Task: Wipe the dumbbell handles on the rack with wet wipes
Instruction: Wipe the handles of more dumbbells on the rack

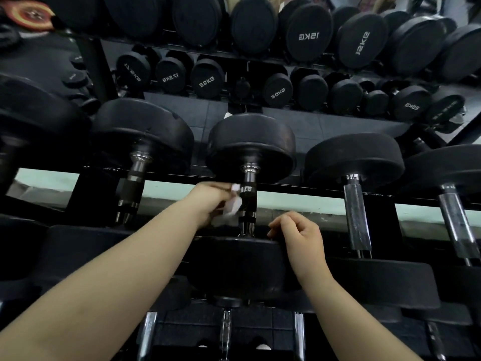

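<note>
A black dumbbell with a chrome and dark handle (248, 194) lies on the rack in the middle of the head view. My left hand (209, 201) holds a crumpled white wet wipe (233, 205) against the left side of that handle. My right hand (296, 233) rests with curled fingers on the dumbbell's near black head (239, 264), just right of the handle, and holds nothing that I can see. The part of the handle behind the wipe and my left hand is hidden.
More black dumbbells sit left (136, 173) and right (355, 212) on the same rack rail (299, 188). A mirror behind shows further rows of dumbbells (307, 35). A lower tier with chrome handles (225, 332) lies beneath my arms.
</note>
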